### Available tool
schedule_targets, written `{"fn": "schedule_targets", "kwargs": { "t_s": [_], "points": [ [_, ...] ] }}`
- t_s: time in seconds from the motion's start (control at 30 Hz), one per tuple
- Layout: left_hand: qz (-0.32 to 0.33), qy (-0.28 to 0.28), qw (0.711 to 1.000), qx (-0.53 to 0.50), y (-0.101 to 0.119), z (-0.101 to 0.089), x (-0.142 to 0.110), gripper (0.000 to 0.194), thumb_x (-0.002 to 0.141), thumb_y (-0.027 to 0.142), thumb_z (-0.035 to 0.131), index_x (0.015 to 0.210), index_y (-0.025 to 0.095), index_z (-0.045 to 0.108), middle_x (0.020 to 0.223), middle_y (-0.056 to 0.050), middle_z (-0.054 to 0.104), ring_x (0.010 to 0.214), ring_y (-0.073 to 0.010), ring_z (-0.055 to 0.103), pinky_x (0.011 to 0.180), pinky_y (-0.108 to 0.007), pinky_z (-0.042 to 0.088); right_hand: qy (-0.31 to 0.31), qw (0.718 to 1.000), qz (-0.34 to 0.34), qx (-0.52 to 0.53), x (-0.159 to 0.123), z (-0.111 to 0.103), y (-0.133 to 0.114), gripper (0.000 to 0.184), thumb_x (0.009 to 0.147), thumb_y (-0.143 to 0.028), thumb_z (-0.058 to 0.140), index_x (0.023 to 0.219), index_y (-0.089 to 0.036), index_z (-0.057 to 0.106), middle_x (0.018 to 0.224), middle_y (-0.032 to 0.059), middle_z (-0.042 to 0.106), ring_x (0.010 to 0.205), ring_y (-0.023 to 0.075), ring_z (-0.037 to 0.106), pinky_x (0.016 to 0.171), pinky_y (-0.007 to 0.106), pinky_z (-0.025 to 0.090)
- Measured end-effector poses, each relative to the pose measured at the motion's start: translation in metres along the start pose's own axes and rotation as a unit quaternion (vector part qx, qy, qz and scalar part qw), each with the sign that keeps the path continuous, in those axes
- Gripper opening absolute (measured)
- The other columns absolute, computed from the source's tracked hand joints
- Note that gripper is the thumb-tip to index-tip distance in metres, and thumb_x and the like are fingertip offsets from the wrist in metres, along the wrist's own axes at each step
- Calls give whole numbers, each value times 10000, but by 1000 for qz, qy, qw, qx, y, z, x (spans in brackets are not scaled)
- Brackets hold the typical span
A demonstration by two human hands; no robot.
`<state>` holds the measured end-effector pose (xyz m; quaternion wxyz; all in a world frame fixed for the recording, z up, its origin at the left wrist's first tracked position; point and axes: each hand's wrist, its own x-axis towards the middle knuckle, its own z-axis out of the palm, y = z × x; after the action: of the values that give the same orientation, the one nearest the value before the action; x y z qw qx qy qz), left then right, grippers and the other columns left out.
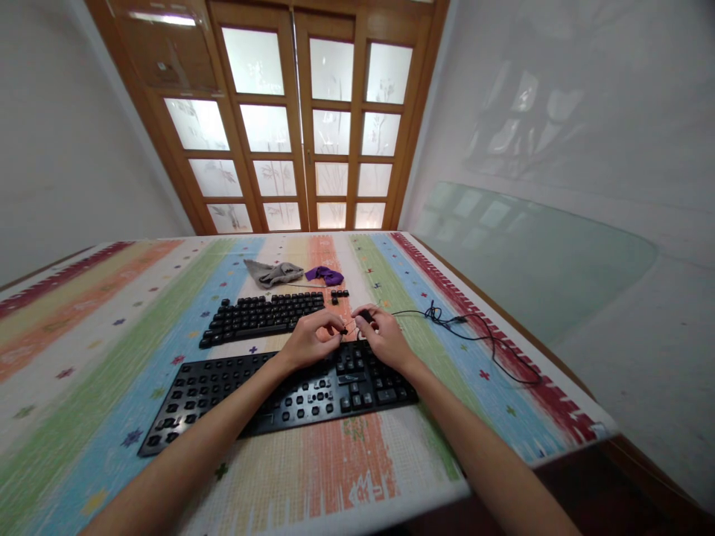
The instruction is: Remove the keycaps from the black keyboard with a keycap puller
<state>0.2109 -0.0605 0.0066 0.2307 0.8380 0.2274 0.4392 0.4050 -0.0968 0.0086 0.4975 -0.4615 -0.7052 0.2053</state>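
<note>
A black keyboard point(302, 402) lies at an angle in front of me, with many of its switches bare and keycaps still on its right part. Over its upper edge, my left hand point(313, 339) pinches a small black keycap point(343, 331). Close beside it, my right hand point(386, 341) is closed on a small dark tool point(366, 316) with thin wire, which looks like a keycap puller. The fingers of both hands nearly meet. Behind the keyboard, rows of loose black keycaps point(262, 314) are laid out in keyboard order, with several smaller ones point(339, 295) set apart to their right.
A grey cloth point(273, 273) and a purple cloth point(325, 276) lie beyond the keycaps. A black cable point(447, 320) runs loosely across the right side of the striped tablecloth point(167, 298). Walls flank the table, and wooden glass doors point(302, 119) stand behind it.
</note>
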Motion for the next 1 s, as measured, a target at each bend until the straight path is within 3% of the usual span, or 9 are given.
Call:
{"fn": "schedule_targets", "kwargs": {
  "t_s": [0.23,0.4,0.5,0.67,0.83,1.0],
  "points": [
    [-24,-1,999,29,-7,-9,14,115,757,107,598,828,154,676,856,-43,712,719,-130,646,670,-236,540,44,998,-2,-42,4,-3,2,203,930,-284,487,907,-157,645,837,79,676,767,199,636,705,310,482],
    [-61,-17,995,71,-22,-3,33,160,729,108,631,881,142,664,771,-19,687,640,-120,615,619,-225,510,63,996,0,-57,4,-3,4,208,924,-292,494,895,-164,655,856,85,689,762,202,638,712,309,484],
    [-69,-68,992,86,-30,7,44,231,729,71,599,931,147,682,790,-19,695,668,-125,628,646,-225,506,72,996,8,-56,4,-3,5,212,923,-296,496,896,-168,662,865,84,696,757,200,636,712,307,487],
    [-47,-155,971,173,-41,22,54,185,743,68,578,827,141,725,754,-30,676,683,-138,606,663,-231,476,77,995,13,-61,5,-3,3,198,912,-277,501,892,-170,667,872,84,706,775,202,638,721,304,488],
    [-33,-177,962,205,-48,25,59,144,738,91,583,706,135,717,731,-55,667,709,-167,597,699,-264,472,74,996,8,-53,5,-5,1,205,913,-279,499,881,-164,666,868,86,708,771,199,637,725,302,486],
    [-22,-208,954,216,-55,17,64,132,713,108,618,716,158,740,728,-56,695,721,-191,614,733,-298,471,64,996,4,-58,5,-7,0,192,916,-269,504,898,-171,668,868,82,707,762,196,629,718,306,483]
  ]
}}
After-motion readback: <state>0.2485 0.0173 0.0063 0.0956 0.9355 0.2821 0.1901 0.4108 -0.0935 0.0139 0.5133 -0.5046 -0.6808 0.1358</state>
